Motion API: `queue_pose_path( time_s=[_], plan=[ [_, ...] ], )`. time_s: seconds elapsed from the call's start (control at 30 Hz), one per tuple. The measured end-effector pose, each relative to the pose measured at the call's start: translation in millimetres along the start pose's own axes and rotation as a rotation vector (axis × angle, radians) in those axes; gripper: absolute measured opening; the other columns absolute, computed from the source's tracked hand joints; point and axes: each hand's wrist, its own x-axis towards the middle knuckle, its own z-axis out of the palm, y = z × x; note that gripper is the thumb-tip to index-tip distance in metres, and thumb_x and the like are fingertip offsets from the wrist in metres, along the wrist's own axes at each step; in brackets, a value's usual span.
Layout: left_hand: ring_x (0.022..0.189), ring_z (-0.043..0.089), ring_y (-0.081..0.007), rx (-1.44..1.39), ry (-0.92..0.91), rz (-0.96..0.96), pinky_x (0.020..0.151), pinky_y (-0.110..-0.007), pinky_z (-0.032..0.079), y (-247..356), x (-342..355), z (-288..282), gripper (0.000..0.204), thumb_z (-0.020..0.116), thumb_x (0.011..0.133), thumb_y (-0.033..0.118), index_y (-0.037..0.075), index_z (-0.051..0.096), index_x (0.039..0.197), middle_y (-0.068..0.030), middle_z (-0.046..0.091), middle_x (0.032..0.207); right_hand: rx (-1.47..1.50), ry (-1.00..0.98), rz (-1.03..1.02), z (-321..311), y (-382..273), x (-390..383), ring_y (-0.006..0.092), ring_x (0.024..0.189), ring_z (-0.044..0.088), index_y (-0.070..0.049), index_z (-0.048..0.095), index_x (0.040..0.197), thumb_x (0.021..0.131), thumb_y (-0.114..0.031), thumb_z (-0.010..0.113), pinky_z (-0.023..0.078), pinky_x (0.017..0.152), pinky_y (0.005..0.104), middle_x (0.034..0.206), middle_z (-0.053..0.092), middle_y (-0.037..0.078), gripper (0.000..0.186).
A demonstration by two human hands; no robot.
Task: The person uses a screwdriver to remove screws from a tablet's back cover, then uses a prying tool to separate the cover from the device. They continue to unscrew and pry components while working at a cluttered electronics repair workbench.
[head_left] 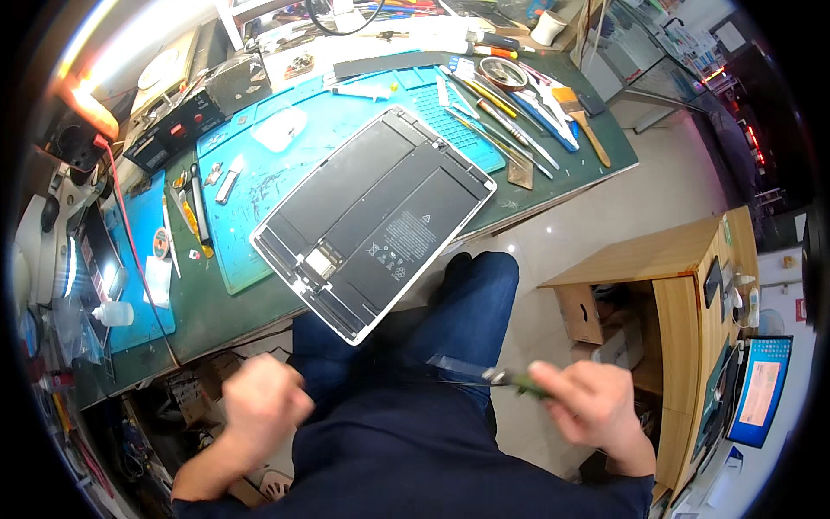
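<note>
Over mat (333,108) and bench edge (566,190): opened tablet (372,208). With right hand (592,400): pinching green-handled tool (527,384); with left hand (264,400): grip too blurred to tell. Might tip off from a bump, or get gouged by a slip.

White glare upper left, bright bench (233,318), black curved rim, blurred blade (458,367)

Open tablet (367,186) aslant over mat (303,160), green-handled tool (526,384) aloft
</note>
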Motion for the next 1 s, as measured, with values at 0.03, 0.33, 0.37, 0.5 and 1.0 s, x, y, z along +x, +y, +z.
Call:
queue_pose_path(
  time_s=[0.03,0.33,0.37,0.5,1.0],
  plan=[
    [0.063,0.06,-0.0233,-0.056,-0.137,0.016,0.053,-0.038,0.051,14,-11,9,0.025,0.072,0.063,0.001,0.009,0.06,0.083,-0.0053,0.055,0.072,0.016,0.055,0.118,1,4,-3,0.0213,0.058,0.058,-0.017,0.07,0.136,0.076,-0.009,0.08,0.047,0.052,0.0339,0.074,0.056,0.004,0.061],
    [0.105,0.071,-0.0329,-0.184,-0.216,-0.188,0.09,-0.042,0.056,1,27,157,0.023,0.073,0.094,0.014,0.008,0.075,0.116,-0.0133,0.074,0.117,-0.194,0.161,0.241,-10,59,52,0.0259,0.069,0.061,-0.017,0.064,0.141,0.079,-0.007,0.081,0.05,0.061,0.0371,0.084,0.059,0.007,0.065],
    [0.113,0.069,-0.0346,-0.263,-0.202,-0.237,0.098,-0.043,0.053,5,31,160,0.023,0.074,0.094,0.017,0.006,0.075,0.114,-0.0152,0.072,0.122,-0.237,0.152,0.215,-13,64,58,0.0256,0.07,0.063,-0.019,0.065,0.141,0.079,-0.007,0.08,0.051,0.061,0.0372,0.084,0.059,0.007,0.065],
    [0.1,0.073,-0.0342,-0.596,-0.176,-0.379,0.085,-0.043,0.057,1,27,153,0.024,0.074,0.095,0.016,0.001,0.073,0.114,-0.0173,0.075,0.109,-0.371,0.078,0.134,-32,76,84,0.0226,0.077,0.065,-0.021,0.066,0.138,0.08,-0.006,0.077,0.053,0.064,0.036,0.084,0.06,0.004,0.061],
    [0.106,0.074,-0.0343,-1.791,-0.335,-0.488,0.082,-0.04,0.062,-13,46,69,0.047,0.058,0.108,0.032,-0.007,0.058,0.134,-0.0299,0.067,0.128,-0.549,-0.042,0.024,-53,79,111,0.0186,0.07,0.059,-0.022,0.071,0.134,0.079,-0.007,0.073,0.049,0.059,0.0331,0.079,0.056,0.0,0.057]
  ],
)
